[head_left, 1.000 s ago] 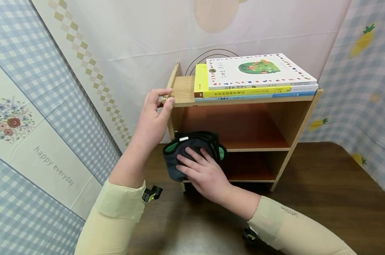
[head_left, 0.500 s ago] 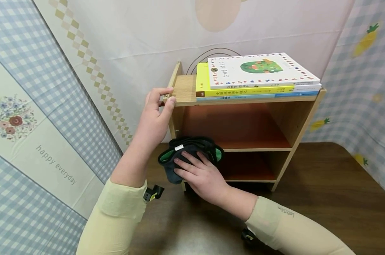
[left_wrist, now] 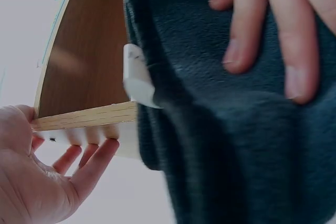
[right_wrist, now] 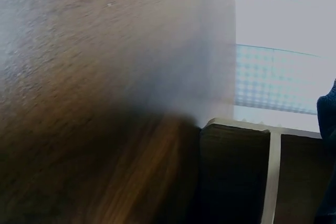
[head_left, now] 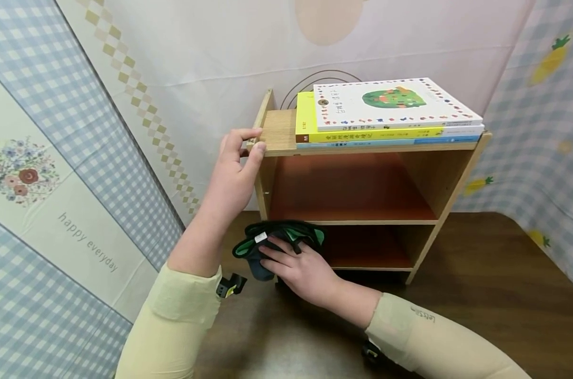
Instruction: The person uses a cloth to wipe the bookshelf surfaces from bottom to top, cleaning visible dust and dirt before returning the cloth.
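A small wooden shelf (head_left: 376, 221) stands in front of me. My left hand (head_left: 233, 176) grips its top left front corner, thumb in front and fingers around the side panel. Lower on that left side, my right hand (head_left: 305, 271) lies over a dark blue-grey cloth (head_left: 260, 266), fingers nearly straight. Folded, the cloth shows black edging, green inner faces and a white tag. It covers part of the side panel's front edge. In the left wrist view, the right fingers (left_wrist: 244, 35) press flat on the cloth; the right thumb is hidden.
Several stacked books (head_left: 395, 108) lie on the shelf's top board, a white one uppermost. The shelf stands on a dark brown wooden surface (head_left: 500, 305). Patterned fabric (head_left: 210, 47) hangs behind it and at both sides.
My right hand and the cloth have slid down along the shelf's left front edge, and the cloth has folded more, baring more green. My left hand keeps its grip.
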### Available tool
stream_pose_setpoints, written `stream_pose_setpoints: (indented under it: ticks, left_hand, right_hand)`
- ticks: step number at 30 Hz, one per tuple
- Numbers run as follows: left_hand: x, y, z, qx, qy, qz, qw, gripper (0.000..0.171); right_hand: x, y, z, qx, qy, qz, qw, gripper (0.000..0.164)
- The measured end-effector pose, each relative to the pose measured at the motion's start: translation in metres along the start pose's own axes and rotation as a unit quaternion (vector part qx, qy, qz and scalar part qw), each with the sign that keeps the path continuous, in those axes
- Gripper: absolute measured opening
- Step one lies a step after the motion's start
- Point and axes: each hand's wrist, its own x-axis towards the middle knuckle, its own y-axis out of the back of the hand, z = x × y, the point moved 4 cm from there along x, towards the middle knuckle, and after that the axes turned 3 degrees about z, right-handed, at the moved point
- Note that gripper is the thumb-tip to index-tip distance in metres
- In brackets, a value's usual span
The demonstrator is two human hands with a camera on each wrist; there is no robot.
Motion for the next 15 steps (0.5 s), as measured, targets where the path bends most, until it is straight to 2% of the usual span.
stream_pose_setpoints:
  ticks: [9, 15]
  left_hand:
    - [-0.0007, -0.0001, 0.0005, -0.005, -0.001, 0.003, 1.0000, 0.040]
    - [-0.0010, -0.0007, -0.0005, -0.001, 0.000, 0.003, 1.0000, 0.041]
  right_hand:
    - [-0.0045, -0.0036, 0.0001, -0.020, 0.012, -0.003, 1.000, 0.040]
    - [-0.0091, -0.0032, 0.0001, 0.007, 0.007, -0.007, 1.000, 0.041]
